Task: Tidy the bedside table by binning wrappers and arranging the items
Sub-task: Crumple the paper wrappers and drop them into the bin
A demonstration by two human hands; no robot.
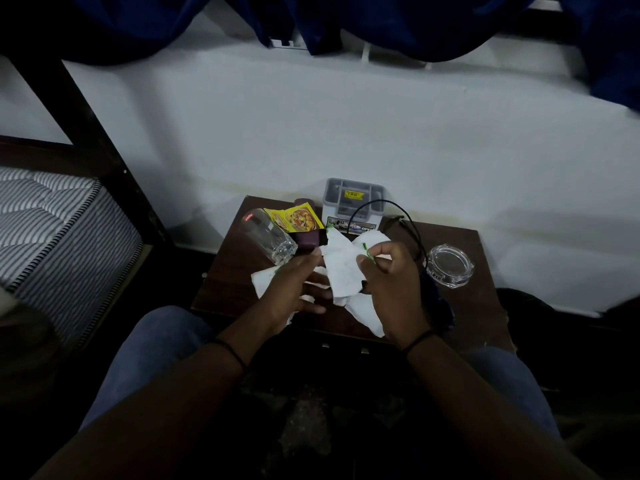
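Note:
Over the dark wooden bedside table (235, 289) I hold crumpled white tissue paper (343, 268) with thin green marks. My right hand (391, 289) pinches its upper right edge between thumb and fingers. My left hand (294, 292) is under the paper's left part, fingers stretched toward the right and touching it. More white tissue (261, 280) lies under my left hand. A yellow food wrapper (294, 218) lies at the back on a dark purple object (308, 239).
A clear drinking glass (268, 239) lies on its side at the left. A grey plastic box (353, 206) stands at the back against the white wall, a black cable (412, 230) looping beside it. A glass ashtray (449, 266) sits right. A striped mattress (52, 223) is left.

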